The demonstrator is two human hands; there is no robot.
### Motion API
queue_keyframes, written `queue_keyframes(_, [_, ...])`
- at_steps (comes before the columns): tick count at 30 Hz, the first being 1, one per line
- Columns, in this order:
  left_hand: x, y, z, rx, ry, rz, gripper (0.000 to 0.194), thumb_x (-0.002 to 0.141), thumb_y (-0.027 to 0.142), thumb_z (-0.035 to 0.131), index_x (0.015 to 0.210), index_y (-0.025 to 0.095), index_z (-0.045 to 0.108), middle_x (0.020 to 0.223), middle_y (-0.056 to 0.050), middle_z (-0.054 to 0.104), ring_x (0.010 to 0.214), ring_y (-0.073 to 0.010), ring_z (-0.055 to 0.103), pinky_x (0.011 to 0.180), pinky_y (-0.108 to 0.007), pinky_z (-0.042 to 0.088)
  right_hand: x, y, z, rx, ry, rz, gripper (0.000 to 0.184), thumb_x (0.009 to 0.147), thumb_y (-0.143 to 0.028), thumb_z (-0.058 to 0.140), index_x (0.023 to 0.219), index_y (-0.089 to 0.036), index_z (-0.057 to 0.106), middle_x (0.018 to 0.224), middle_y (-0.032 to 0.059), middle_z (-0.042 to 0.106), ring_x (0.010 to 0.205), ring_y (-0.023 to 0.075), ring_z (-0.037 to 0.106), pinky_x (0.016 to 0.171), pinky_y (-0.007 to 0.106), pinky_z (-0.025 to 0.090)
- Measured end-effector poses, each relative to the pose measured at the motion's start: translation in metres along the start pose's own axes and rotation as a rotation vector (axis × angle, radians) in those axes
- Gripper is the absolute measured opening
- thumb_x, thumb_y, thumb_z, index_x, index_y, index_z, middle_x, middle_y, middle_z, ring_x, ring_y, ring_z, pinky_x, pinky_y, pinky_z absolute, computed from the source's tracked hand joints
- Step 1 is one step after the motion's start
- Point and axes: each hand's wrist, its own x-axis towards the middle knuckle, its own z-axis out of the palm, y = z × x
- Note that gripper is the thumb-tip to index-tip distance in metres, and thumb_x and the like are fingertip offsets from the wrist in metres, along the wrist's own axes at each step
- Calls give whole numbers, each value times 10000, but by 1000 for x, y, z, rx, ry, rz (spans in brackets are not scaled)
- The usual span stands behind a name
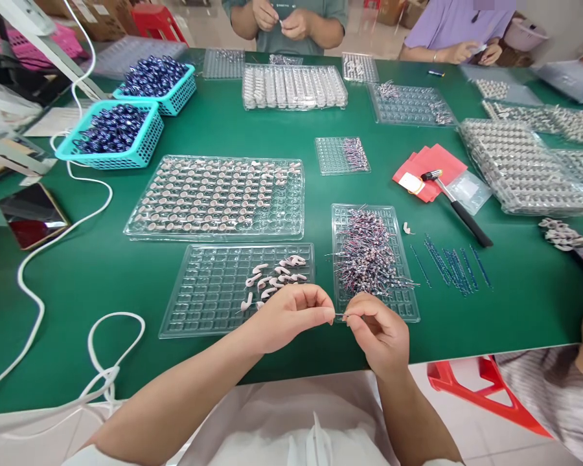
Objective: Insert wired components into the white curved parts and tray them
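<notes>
My left hand (291, 317) and my right hand (381, 331) are close together at the near side of the green table. Each is closed in a pinch, with a short thin wire (341, 315) stretched between the fingertips. What lies inside the fingers is hidden. Just beyond my right hand, a clear tray (409, 312) holds a heap of small wired components (364, 249). Left of it, another clear tray (204, 291) carries pale earbud-shaped shells (274, 281) near my left hand. One more shell (407, 228) lies by itself on the table.
Behind stand a large tray of shells (214, 236), blue baskets (150, 139) of dark glossy parts and a small tray (328, 155). A hammer (466, 217), red sheets (432, 162) and blue strips (457, 268) lie right. A white cable (39, 298) loops left. Co-workers sit around.
</notes>
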Motion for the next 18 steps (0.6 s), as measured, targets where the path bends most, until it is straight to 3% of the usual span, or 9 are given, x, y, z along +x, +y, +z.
queue_keyframes(11, [2,-6,4,-172,-48,63,223,729,324,770,729,127,666,706,-20,643,668,-113,534,663,-243,404,-4,1,-3,105,-21,27,135,926,-143,578,903,-235,673,772,18,610,761,165,571,694,306,462])
queue_keyframes(18, [-4,1,2,-43,-35,47,289,726,397,777,718,130,668,667,-13,619,616,-106,498,603,-238,381,-8,11,-9,56,29,-6,111,914,-153,591,874,-225,666,751,34,600,760,186,572,675,316,494])
